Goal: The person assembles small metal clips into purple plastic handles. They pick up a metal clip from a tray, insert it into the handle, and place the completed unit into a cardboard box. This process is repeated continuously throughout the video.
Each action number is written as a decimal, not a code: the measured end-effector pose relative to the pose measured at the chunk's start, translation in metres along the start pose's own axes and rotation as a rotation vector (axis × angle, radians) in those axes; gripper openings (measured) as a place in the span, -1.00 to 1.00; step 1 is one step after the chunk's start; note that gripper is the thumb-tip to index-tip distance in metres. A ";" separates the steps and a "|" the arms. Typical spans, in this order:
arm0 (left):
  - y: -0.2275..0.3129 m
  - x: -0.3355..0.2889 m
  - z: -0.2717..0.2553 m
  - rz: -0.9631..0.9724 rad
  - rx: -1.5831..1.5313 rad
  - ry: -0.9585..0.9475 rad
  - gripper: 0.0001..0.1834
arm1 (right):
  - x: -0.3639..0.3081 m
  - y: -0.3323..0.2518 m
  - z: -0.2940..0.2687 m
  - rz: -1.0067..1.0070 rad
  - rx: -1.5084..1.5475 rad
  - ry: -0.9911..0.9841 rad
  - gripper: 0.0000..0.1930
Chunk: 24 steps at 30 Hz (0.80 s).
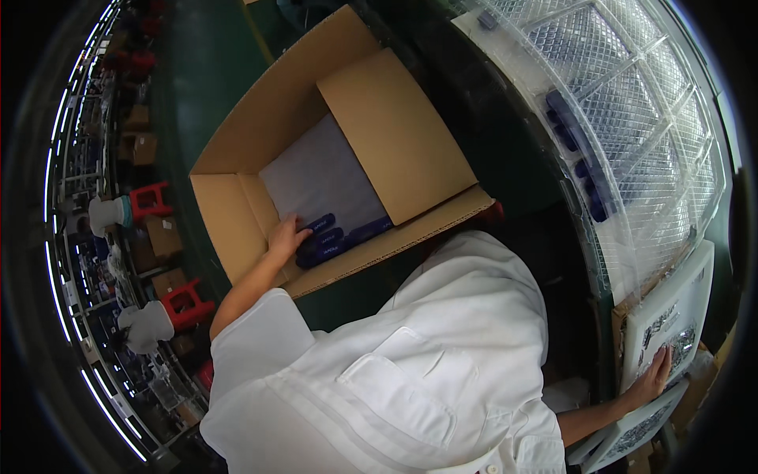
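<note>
Inside an open cardboard carton [410, 134], near the wall closest to the wearer's body, dark blue cylinders [320, 241] with pale lettering lie side by side next to a flat grey-blue sheet [316, 170] that covers much of the visible bottom. The person's left hand [287, 235] reaches in at the left ends of these cylinders, its thumb parted from the forefinger and pointing toward them; nothing shows clasped in the gap, though whether the fingertips touch a cylinder cannot be told. Well apart, at the far right, the right hand [651, 381] lies over the lower part of a white-rimmed panel [638, 328] with a silvery, patterned middle, its fingers lightly bent and close together; whether they grip it cannot be told. Below that hand is a second panel [638, 430] of similar look. Above, on a worktable, more dark blue pieces [562, 120] stand in a row beside clear, quilted-looking plastic [632, 103]. Across the floor to the left, two red stools [187, 306] stand near people in white.
</note>
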<state>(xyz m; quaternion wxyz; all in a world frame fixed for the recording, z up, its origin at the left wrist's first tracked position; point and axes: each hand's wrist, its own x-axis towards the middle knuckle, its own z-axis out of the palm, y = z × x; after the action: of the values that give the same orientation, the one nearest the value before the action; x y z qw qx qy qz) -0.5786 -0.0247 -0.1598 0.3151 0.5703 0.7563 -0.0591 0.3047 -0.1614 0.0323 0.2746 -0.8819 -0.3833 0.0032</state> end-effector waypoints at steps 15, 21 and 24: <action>0.106 0.043 -0.074 0.760 0.683 0.384 -0.50 | -0.005 -0.040 -0.001 0.066 0.068 0.100 -0.64; 0.078 0.123 -0.038 -0.272 0.303 0.121 -0.22 | -0.009 -0.046 0.007 0.145 0.234 0.149 -0.65; 0.079 0.128 -0.009 -0.081 0.360 0.086 -0.03 | -0.016 -0.022 -0.001 0.223 0.302 0.181 -0.64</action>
<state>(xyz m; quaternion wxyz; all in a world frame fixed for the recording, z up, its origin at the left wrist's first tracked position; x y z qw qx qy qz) -0.5300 0.1122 -0.2012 0.1728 0.5884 0.7687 -0.1816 0.2783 -0.1603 0.0406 0.4350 -0.8643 -0.2524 0.0118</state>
